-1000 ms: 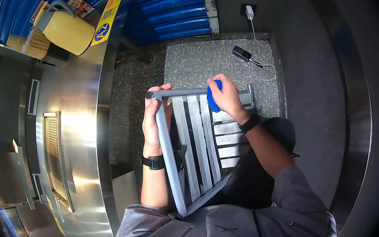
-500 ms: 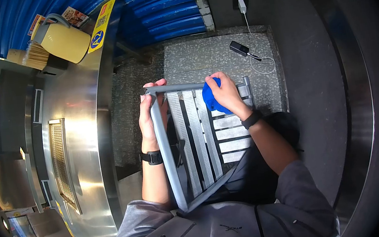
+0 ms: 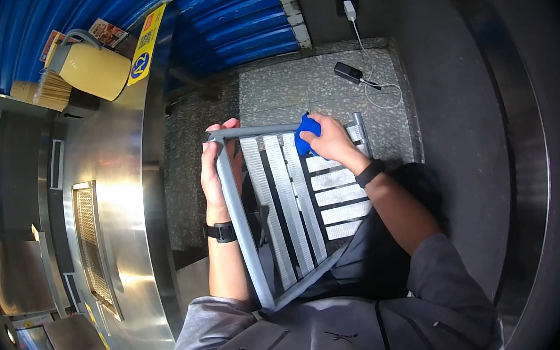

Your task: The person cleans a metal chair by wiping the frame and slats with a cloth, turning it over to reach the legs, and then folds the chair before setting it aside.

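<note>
A grey tubular frame (image 3: 242, 228) strung with pale ribbed straps (image 3: 282, 195), like a folding stool, leans over my lap. My left hand (image 3: 212, 183) is closed around its upper left corner, thumb on the near side and fingertips showing above the top bar. A crumpled blue cloth (image 3: 306, 134) is bunched in my right hand (image 3: 333, 144). The cloth lies against the top bar and the upper ends of the straps. Part of the frame's lower right is hidden by dark clothing and my right arm.
To my left runs a steel counter (image 3: 124, 215) carrying a yellow jug (image 3: 96, 70) and a bundle of wooden sticks (image 3: 54, 91). A black adapter (image 3: 348, 72) with a white cable lies on the speckled floor (image 3: 269, 89). Dark wall (image 3: 455, 118) stands close on the right.
My right hand has shifted the blue cloth slightly left and up, against the top bar. The cloth looks more bunched. My left hand keeps its grip on the frame corner.
</note>
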